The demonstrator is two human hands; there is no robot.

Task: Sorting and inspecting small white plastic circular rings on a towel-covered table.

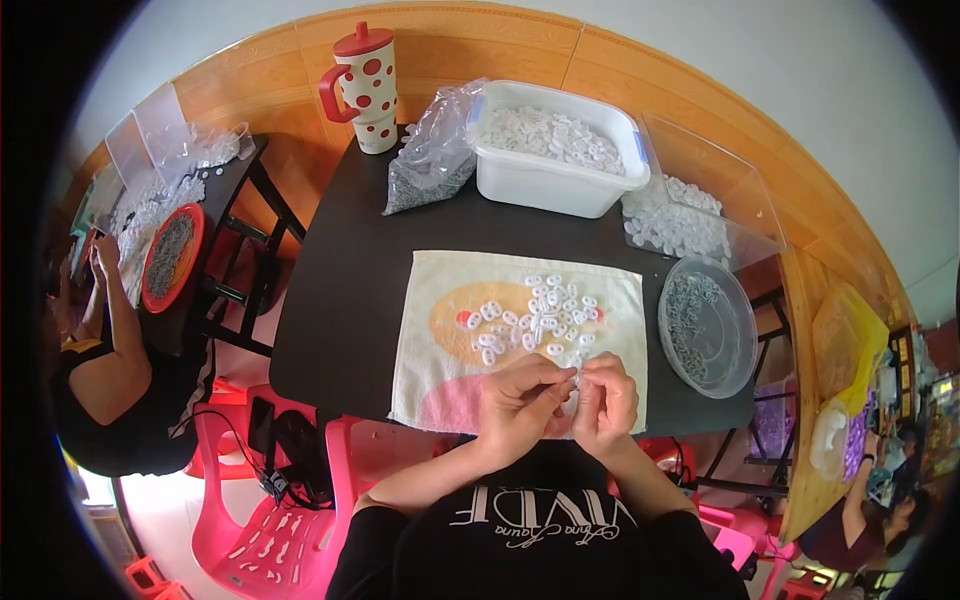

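My left hand (520, 408) and my right hand (606, 402) meet over the near edge of a cream towel (425, 290). Fingers and thumbs of both are pinched together around something too small and too covered to make out. Just beyond my fingertips, many small white oval plastic pieces (545, 312), each with two dark spots or holes, lie scattered on the towel. To the right, a round clear plastic tub (730, 345) holds small grey metal parts (686, 315), heaped mostly along its left side.
Along the back of the dark table (340, 250) stand a dotted tumbler (368, 95), a bag of metal parts (432, 165), a white bin (540, 185) of white pieces and a clear box (735, 190) of round pieces. People work at tables on both sides; a pink chair (265, 545) stands left.
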